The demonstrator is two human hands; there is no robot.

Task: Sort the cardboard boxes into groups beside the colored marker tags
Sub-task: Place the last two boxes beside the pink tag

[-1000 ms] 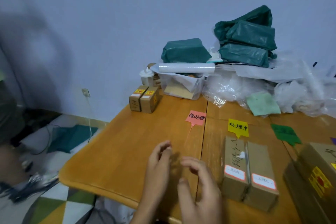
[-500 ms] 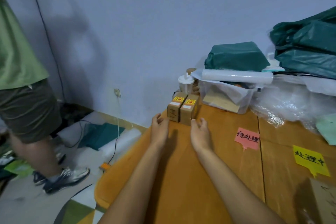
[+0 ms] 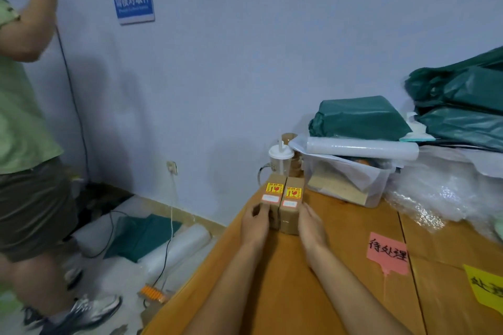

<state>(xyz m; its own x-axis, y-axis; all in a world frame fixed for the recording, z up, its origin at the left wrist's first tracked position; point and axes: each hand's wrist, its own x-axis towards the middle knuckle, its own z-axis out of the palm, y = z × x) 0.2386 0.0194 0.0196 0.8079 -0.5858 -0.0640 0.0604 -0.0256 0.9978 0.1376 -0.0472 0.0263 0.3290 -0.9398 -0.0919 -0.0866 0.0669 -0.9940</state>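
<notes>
Two small cardboard boxes stand side by side at the far left corner of the wooden table (image 3: 272, 280), each with a yellow sticker and a white label. My left hand (image 3: 255, 226) grips the left box (image 3: 272, 193), thumb on its top. My right hand (image 3: 310, 226) presses flat against the right side of the right box (image 3: 292, 198). A pink marker tag (image 3: 388, 251) lies on the table to the right, and a yellow marker tag (image 3: 487, 288) is at the right edge.
Behind the boxes stand a lidded plastic cup (image 3: 280, 162) and a clear bin (image 3: 348, 182) topped by a film roll and green mailer bags (image 3: 359, 117). Bubble wrap (image 3: 435, 196) lies right. A person in a green shirt (image 3: 19, 122) stands left, off the table.
My hands reached forward from the table's middle to the two boxes at the far corner and closed in on their sides. The view swung left; the standing person raised an arm.
</notes>
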